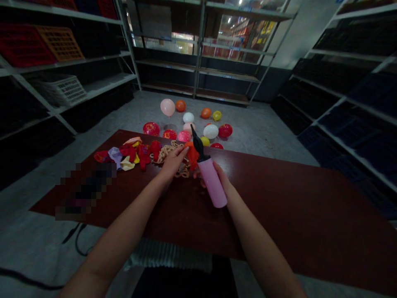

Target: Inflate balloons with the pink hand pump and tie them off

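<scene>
1. Left hand [173,162]: thumb and fingers appear to pinch the limp orange rubber balloon [192,156], which hangs just beside the black tapered nozzle [198,145] above the dark red-brown worktop [279,198].
2. Right hand [223,179]: fingers curl around the pink cylindrical hand pump [212,184] — partly hidden behind it — holding it tilted, nozzle up.
3. Step in hand, as judged: bringing balloon and pump together. The nozzle tip shows bare.
4. Next move, as judged: it calls for finding the balloon's neck and lining it up with the tip — pump held steady.
5. Surroundings: multicoloured limp balloons [144,155] and tan looped strands [166,152] lie left; inflated round balloons [211,131] lie beyond, on the grey floor [257,124].
</scene>
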`<control>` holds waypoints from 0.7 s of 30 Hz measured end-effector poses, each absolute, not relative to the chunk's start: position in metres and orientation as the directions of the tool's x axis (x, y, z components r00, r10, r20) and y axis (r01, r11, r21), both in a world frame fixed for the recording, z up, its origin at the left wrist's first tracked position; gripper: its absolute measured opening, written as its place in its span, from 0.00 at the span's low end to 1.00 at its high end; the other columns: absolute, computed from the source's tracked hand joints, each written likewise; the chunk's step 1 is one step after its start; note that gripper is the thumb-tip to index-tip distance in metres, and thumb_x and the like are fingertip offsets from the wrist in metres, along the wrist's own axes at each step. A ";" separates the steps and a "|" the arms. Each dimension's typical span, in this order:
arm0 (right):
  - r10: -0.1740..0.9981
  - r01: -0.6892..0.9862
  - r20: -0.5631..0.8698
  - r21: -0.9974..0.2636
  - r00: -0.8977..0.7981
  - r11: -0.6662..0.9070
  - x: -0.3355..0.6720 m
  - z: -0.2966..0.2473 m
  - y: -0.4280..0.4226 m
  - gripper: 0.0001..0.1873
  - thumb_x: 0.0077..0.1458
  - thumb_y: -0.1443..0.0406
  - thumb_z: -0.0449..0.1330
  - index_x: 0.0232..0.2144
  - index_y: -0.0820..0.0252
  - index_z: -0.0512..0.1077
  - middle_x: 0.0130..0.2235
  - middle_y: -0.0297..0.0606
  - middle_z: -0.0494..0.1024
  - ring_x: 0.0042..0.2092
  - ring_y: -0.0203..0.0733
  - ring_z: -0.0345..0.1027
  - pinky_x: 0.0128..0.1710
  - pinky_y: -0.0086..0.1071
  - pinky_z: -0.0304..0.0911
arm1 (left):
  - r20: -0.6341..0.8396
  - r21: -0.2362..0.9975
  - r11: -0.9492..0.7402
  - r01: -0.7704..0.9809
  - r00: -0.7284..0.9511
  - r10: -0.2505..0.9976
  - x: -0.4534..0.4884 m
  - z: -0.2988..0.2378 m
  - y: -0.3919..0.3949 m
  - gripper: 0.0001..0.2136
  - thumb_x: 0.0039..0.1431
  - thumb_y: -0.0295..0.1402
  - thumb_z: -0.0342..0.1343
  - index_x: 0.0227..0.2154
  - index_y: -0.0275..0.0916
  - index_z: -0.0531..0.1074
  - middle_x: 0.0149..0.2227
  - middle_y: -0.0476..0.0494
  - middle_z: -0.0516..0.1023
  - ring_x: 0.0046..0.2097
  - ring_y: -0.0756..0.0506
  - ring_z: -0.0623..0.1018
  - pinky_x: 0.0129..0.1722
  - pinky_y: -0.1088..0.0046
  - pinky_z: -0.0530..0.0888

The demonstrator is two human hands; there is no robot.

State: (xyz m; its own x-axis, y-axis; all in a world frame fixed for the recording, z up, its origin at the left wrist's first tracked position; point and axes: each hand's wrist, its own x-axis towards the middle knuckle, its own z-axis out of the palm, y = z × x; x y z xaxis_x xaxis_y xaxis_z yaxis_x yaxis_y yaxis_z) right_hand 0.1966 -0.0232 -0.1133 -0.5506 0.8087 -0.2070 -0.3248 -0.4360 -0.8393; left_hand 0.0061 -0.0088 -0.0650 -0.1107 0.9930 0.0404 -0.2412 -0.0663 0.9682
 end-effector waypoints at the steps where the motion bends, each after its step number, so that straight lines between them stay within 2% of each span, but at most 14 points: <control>1: 0.811 -0.331 -0.199 -0.840 -0.550 -0.431 0.196 -0.112 -0.024 0.35 0.59 0.37 0.51 0.48 0.59 0.76 0.38 0.43 0.83 0.28 0.39 0.73 0.22 0.29 0.67 | 0.077 0.983 -0.084 -0.163 -0.047 0.996 0.004 -0.065 -0.008 0.07 0.59 0.35 0.63 0.33 0.37 0.82 0.37 0.42 0.81 0.32 0.46 0.77 0.29 0.75 0.73; 3: 0.825 -0.356 -0.202 -0.829 -0.528 -0.431 0.196 -0.109 -0.021 0.33 0.61 0.39 0.51 0.46 0.59 0.76 0.37 0.43 0.83 0.31 0.40 0.74 0.25 0.28 0.69 | 0.147 0.989 -0.147 0.014 0.024 0.989 -0.003 -0.067 -0.005 0.09 0.62 0.37 0.61 0.35 0.38 0.83 0.42 0.41 0.81 0.39 0.44 0.79 0.35 0.74 0.74; 6: 0.864 -0.445 -0.181 -0.796 -0.471 -0.409 0.200 -0.102 -0.013 0.32 0.63 0.41 0.51 0.45 0.61 0.76 0.35 0.43 0.82 0.31 0.39 0.75 0.25 0.27 0.71 | 0.184 0.970 -0.168 0.173 -0.077 0.980 -0.019 -0.072 0.002 0.13 0.64 0.42 0.58 0.36 0.38 0.83 0.37 0.41 0.81 0.39 0.43 0.78 0.38 0.72 0.73; 8: 0.891 -0.523 -0.144 -0.764 -0.431 -0.377 0.205 -0.099 -0.008 0.32 0.64 0.42 0.50 0.46 0.62 0.76 0.33 0.43 0.82 0.29 0.38 0.74 0.23 0.26 0.70 | 0.148 0.981 -0.129 0.146 -0.127 0.981 -0.027 -0.073 0.004 0.18 0.64 0.47 0.56 0.33 0.37 0.81 0.33 0.41 0.80 0.34 0.44 0.77 0.36 0.71 0.73; 10: 0.899 -0.574 -0.113 -0.734 -0.422 -0.362 0.209 -0.097 -0.006 0.32 0.65 0.42 0.48 0.49 0.63 0.75 0.33 0.43 0.82 0.28 0.37 0.74 0.22 0.25 0.69 | 0.101 0.991 -0.094 0.095 -0.083 0.991 -0.027 -0.072 0.002 0.22 0.63 0.52 0.56 0.29 0.36 0.80 0.31 0.40 0.80 0.32 0.44 0.77 0.34 0.70 0.72; 12: 0.879 -0.576 -0.113 -0.716 -0.463 -0.395 0.210 -0.095 -0.007 0.33 0.66 0.42 0.47 0.51 0.63 0.74 0.32 0.42 0.82 0.27 0.36 0.73 0.23 0.25 0.70 | 0.032 0.996 -0.038 0.080 0.076 0.997 -0.020 -0.070 -0.005 0.26 0.62 0.56 0.55 0.27 0.36 0.79 0.31 0.38 0.81 0.33 0.44 0.77 0.34 0.71 0.72; 15: 0.814 -0.515 -0.155 -0.704 -0.560 -0.489 0.208 -0.093 -0.011 0.35 0.65 0.40 0.48 0.49 0.64 0.74 0.28 0.39 0.79 0.25 0.36 0.71 0.23 0.25 0.69 | -0.091 0.995 0.075 0.066 0.299 0.950 -0.002 -0.069 -0.017 0.29 0.61 0.60 0.53 0.29 0.35 0.80 0.33 0.36 0.82 0.32 0.43 0.78 0.32 0.70 0.72; 18: 0.750 -0.460 -0.181 -0.691 -0.636 -0.557 0.205 -0.089 -0.016 0.36 0.65 0.39 0.48 0.45 0.65 0.74 0.24 0.37 0.77 0.24 0.35 0.70 0.22 0.24 0.68 | -0.098 0.995 0.088 0.051 0.253 0.962 0.010 -0.076 -0.020 0.28 0.57 0.61 0.58 0.35 0.35 0.79 0.31 0.40 0.80 0.30 0.45 0.77 0.29 0.72 0.71; 21: 0.711 -0.425 -0.189 -0.688 -0.677 -0.588 0.204 -0.084 -0.019 0.35 0.66 0.40 0.46 0.44 0.65 0.74 0.24 0.38 0.77 0.24 0.35 0.70 0.22 0.24 0.68 | -0.074 0.997 0.064 0.047 0.229 0.971 0.010 -0.083 -0.017 0.24 0.56 0.55 0.64 0.39 0.36 0.78 0.31 0.43 0.80 0.28 0.47 0.76 0.27 0.75 0.69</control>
State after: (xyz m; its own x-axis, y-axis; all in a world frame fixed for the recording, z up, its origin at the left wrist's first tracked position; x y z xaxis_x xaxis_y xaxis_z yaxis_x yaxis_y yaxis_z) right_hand 0.2040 -0.0185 -0.0843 -0.6768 0.7114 -0.1892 -0.4254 -0.5878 -0.6881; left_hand 0.0102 -0.0173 -0.0828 0.2292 0.9706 -0.0736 0.0471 0.0645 0.9968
